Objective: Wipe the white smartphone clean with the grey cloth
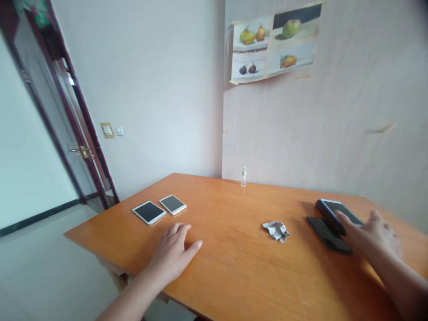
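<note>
My left hand (pixel 174 252) lies on the wooden table near its front-left edge, thumb apart from the fingers and holding nothing. Just beyond it are two white-framed phones or small tablets with dark screens, a larger one (pixel 149 212) and a smaller one (pixel 173 204). At the right, my right hand (pixel 376 234) is spread beside a stack of devices, slightly blurred. Its thumb overlaps the white-framed top device (pixel 337 209); whether they touch I cannot tell. A black phone (pixel 327 234) lies flat in front of the stack.
A crumpled grey cloth (pixel 277 231) lies on the table (pixel 230 267) between my hands. Toward the back stands a small clear pump bottle (pixel 244 177). Behind it rises a wall with fruit pictures (pixel 277 43). A door (pixel 72 116) stands to the left.
</note>
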A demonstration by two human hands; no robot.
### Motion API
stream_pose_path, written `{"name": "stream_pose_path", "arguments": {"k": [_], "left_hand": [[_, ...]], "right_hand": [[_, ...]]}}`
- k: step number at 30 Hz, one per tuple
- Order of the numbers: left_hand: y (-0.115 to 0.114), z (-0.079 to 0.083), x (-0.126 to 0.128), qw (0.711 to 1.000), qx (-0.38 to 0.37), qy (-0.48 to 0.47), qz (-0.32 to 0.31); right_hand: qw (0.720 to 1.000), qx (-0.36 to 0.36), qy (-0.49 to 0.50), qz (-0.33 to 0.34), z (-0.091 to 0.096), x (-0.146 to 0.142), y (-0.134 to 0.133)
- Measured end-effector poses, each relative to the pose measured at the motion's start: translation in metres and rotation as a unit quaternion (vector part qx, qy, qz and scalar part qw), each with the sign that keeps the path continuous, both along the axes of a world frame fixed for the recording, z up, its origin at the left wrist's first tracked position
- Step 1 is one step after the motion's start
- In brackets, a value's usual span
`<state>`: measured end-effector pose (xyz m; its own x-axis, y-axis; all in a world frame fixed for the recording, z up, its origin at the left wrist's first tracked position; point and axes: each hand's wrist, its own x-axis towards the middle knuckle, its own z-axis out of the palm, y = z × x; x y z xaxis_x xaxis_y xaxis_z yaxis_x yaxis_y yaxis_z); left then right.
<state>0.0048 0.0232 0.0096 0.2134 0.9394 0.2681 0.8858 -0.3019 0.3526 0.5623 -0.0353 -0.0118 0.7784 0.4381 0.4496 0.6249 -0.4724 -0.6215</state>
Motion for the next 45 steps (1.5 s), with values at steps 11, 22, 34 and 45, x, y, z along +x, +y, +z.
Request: {"name": "stream_pose_path", "arguments": {"k": [11,22,34,45], "left_hand": [[0.13,0.022,0.013,0.984,-0.029,0.131,0.118],[0.122,0.008,0.024,0.987,0.013,0.135,0.088],[0.092,0.02,0.079,0.999,0.008,0.042,-0.016],[0.088,0.009,0.124,0.992,0.005,0.008,-0.126]], "right_hand": [[0.944,-0.053,-0.153,0.289,0.044,-0.133,-0.011],[0.888,-0.204,-0.154,0.382,0.021,-0.163,0.002],[0.893,-0.192,-0.156,0.376,0.022,-0.167,0.0],[0.889,-0.229,-0.092,0.386,0.044,-0.182,0.019]]}}
